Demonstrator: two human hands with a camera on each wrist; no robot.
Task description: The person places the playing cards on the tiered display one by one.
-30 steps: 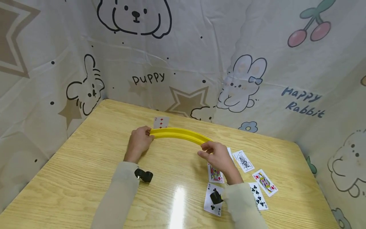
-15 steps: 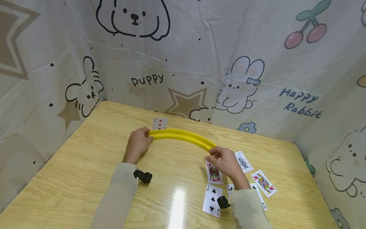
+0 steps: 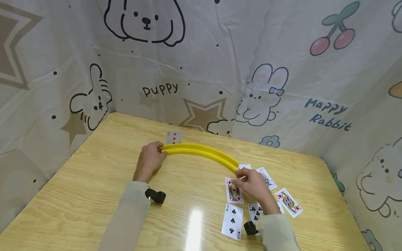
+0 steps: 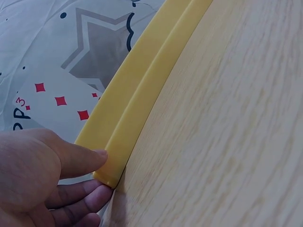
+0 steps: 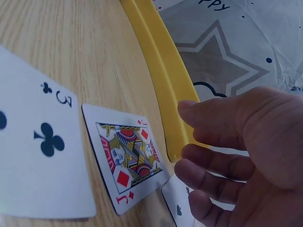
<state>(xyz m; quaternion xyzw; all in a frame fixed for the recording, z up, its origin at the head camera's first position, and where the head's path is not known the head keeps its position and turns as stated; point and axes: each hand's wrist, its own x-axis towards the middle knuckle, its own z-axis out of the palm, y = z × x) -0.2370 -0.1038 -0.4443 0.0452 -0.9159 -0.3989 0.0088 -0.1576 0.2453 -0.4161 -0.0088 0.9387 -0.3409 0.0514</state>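
Observation:
A yellow curved playing card holder (image 3: pixel 201 151) stands on the table in the head view. Behind its left part the three of diamonds (image 3: pixel 173 137) rises upright, its lower edge hidden. My left hand (image 3: pixel 150 161) pinches the holder's left end, thumb on the front in the left wrist view. At the other end, my right hand (image 3: pixel 252 184) holds the tip between thumb and fingers; in the right wrist view the index fingertip is hidden behind the yellow holder (image 5: pixel 163 71). Face up under and beside this hand lie the jack of diamonds (image 3: pixel 233 191) and a partly covered card (image 3: pixel 244 167).
Nearer on the table are the three of clubs (image 3: pixel 232 221) and the seven of clubs (image 3: pixel 254 211), partly under the right forearm. Further right lie a black-and-white picture card (image 3: pixel 267 177) and a hearts face card (image 3: pixel 289 202). A printed cloth (image 3: pixel 201 62) hangs behind the table.
My right hand has slid right and towards me along the holder to its end, uncovering more of it and of nearby cards. The left hand and holder stay nearly still; the view shifts slightly.

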